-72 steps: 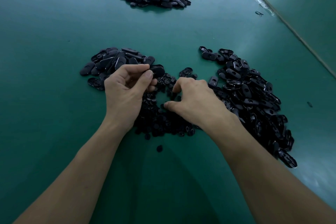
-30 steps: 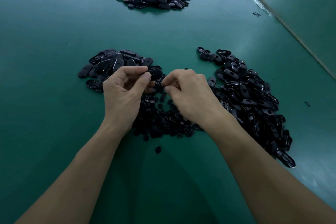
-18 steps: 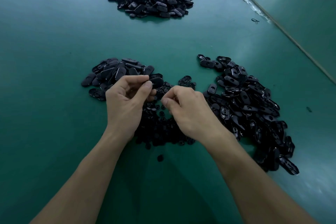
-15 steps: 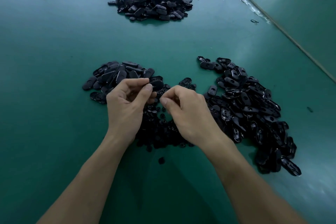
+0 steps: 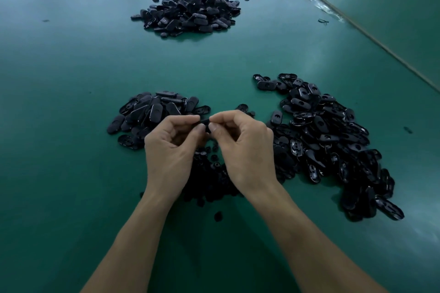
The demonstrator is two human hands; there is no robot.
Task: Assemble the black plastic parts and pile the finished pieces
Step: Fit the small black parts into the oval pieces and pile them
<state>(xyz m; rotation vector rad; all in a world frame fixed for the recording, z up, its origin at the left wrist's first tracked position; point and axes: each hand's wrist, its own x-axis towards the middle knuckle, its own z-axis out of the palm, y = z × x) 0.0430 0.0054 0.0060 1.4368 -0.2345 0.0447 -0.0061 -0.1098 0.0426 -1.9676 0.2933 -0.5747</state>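
Note:
My left hand and my right hand meet fingertip to fingertip above the table, both pinching one small black plastic part between them. Most of that part is hidden by the fingers. Under my hands lies a heap of small round black pieces. A pile of black oval shells sits just beyond my left hand. A larger spread of oval parts with holes lies to the right. At the far middle of the table is another pile of black pieces.
The work surface is a green table, with a seam and a second green table at the right. One stray round piece lies near me. A few loose bits lie near the seam.
My right hand lifted from the small-piece heap and came up to my left hand, so both now pinch the same part. The camera tilted up, showing more of the far table.

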